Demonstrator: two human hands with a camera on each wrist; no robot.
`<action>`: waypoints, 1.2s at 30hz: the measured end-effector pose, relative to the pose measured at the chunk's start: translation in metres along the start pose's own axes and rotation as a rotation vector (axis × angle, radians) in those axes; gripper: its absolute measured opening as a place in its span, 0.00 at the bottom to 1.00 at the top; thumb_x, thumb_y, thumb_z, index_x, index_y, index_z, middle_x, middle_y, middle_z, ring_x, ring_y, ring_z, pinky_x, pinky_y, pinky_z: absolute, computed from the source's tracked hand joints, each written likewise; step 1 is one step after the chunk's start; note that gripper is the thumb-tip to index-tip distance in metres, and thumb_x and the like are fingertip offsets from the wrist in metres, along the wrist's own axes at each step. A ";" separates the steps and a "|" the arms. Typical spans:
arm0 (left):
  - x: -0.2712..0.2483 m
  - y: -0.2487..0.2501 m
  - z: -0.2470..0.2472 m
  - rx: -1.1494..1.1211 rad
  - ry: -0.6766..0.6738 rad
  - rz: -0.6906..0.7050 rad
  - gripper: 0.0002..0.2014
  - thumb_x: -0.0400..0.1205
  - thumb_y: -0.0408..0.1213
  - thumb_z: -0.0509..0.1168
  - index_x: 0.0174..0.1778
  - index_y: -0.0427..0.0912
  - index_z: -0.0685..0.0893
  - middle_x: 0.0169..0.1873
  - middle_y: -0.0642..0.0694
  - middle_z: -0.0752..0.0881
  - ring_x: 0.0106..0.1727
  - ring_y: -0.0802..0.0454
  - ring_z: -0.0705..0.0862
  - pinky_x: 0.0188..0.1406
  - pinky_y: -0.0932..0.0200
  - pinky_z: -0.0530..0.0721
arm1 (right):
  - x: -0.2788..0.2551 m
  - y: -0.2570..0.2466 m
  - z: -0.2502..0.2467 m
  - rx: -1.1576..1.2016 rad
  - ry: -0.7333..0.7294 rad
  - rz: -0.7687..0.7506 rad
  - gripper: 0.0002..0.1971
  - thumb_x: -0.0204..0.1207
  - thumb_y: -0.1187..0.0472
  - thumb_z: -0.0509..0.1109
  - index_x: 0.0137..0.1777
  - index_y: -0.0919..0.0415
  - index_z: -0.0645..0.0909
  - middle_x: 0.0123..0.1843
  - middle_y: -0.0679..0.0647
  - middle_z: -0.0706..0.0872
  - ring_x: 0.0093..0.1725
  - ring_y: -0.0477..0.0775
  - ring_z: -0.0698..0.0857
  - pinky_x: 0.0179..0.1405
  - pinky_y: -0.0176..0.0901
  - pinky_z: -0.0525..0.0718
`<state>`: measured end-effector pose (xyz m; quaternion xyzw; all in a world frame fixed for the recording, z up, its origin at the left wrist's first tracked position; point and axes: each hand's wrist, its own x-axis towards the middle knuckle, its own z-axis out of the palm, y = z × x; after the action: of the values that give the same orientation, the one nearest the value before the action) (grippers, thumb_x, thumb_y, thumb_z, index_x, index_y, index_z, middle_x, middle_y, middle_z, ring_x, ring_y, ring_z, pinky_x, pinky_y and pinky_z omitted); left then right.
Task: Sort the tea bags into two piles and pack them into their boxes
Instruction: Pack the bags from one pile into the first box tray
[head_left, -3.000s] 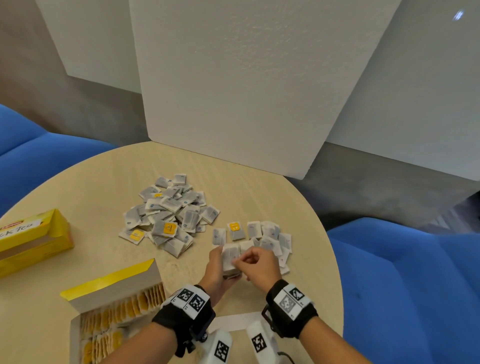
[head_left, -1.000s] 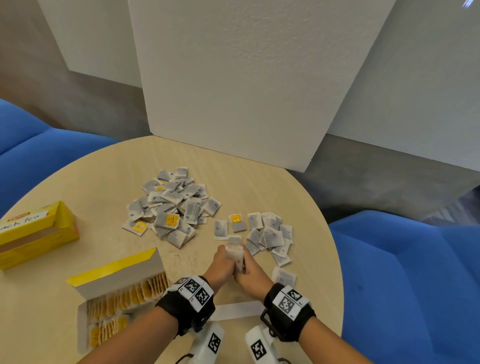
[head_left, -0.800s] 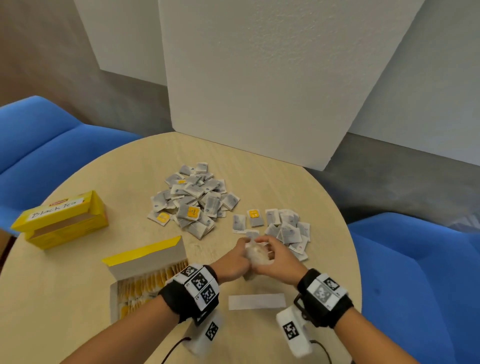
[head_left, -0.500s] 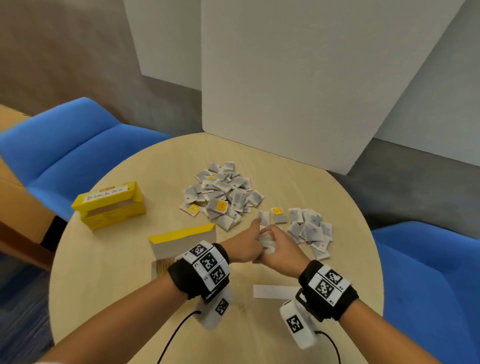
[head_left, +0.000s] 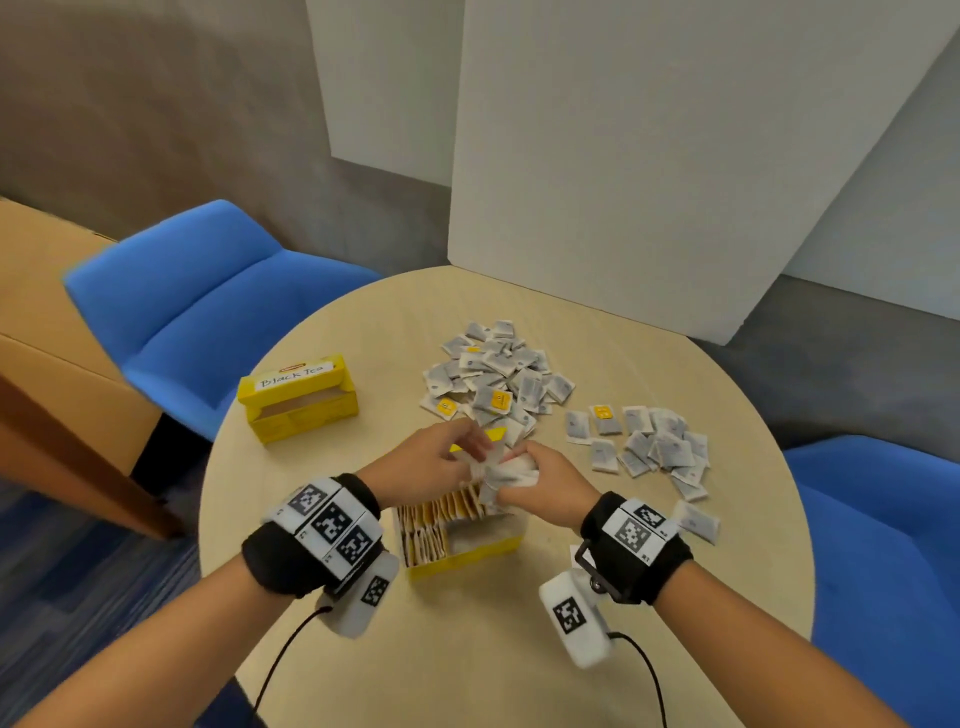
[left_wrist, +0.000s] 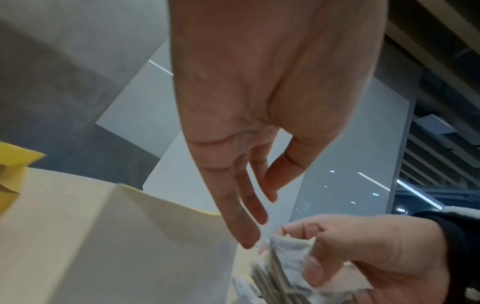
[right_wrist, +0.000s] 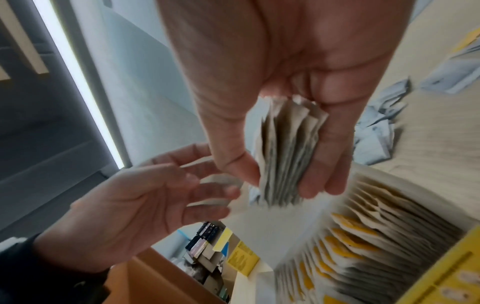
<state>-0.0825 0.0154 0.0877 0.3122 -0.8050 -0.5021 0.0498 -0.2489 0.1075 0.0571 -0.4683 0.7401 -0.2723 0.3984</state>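
My right hand (head_left: 511, 475) pinches a stack of grey tea bags (right_wrist: 285, 144) between thumb and fingers, just above the open yellow box (head_left: 462, 551). That box holds rows of yellow-tagged tea bags (right_wrist: 358, 244). My left hand (left_wrist: 259, 216) hovers beside the stack with straight fingers, near the box's raised flap (left_wrist: 155, 236), holding nothing. A second yellow box labelled Black Tea (head_left: 298, 397) stands open at the table's left. A large mixed pile (head_left: 493, 379) and a smaller grey pile (head_left: 649, 447) lie beyond my hands.
One loose tea bag (head_left: 696, 522) lies by my right wrist. The round wooden table (head_left: 363, 649) has blue chairs on the left (head_left: 197, 312) and right (head_left: 883, 545). White foam boards (head_left: 649, 156) stand behind it, and wooden furniture (head_left: 47, 322) is at far left.
Both hands carried the stack from beside the small pile leftward to above the open box. My left hand has let go of the stack. The head view swung left.
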 end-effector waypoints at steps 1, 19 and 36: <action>-0.006 -0.004 -0.005 0.031 0.022 0.017 0.18 0.77 0.23 0.59 0.47 0.54 0.79 0.50 0.50 0.84 0.44 0.58 0.83 0.45 0.60 0.83 | 0.001 -0.001 0.003 -0.033 -0.012 0.029 0.19 0.66 0.59 0.79 0.54 0.54 0.76 0.49 0.53 0.81 0.47 0.51 0.80 0.43 0.40 0.79; -0.005 -0.046 -0.030 0.584 -0.168 0.062 0.22 0.79 0.29 0.60 0.67 0.54 0.80 0.57 0.44 0.75 0.59 0.44 0.78 0.50 0.58 0.74 | -0.005 -0.017 0.076 -0.519 0.105 0.149 0.23 0.71 0.59 0.72 0.62 0.61 0.66 0.64 0.59 0.72 0.61 0.61 0.76 0.44 0.41 0.69; -0.015 -0.058 -0.028 0.526 -0.122 0.072 0.26 0.81 0.25 0.56 0.72 0.51 0.75 0.61 0.44 0.76 0.64 0.46 0.76 0.55 0.62 0.71 | 0.016 -0.013 0.085 -0.790 0.025 0.245 0.27 0.73 0.53 0.72 0.67 0.62 0.68 0.67 0.60 0.74 0.66 0.61 0.74 0.62 0.51 0.74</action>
<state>-0.0334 -0.0155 0.0566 0.2548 -0.9198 -0.2915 -0.0636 -0.1753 0.0855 0.0164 -0.4903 0.8427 0.0765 0.2086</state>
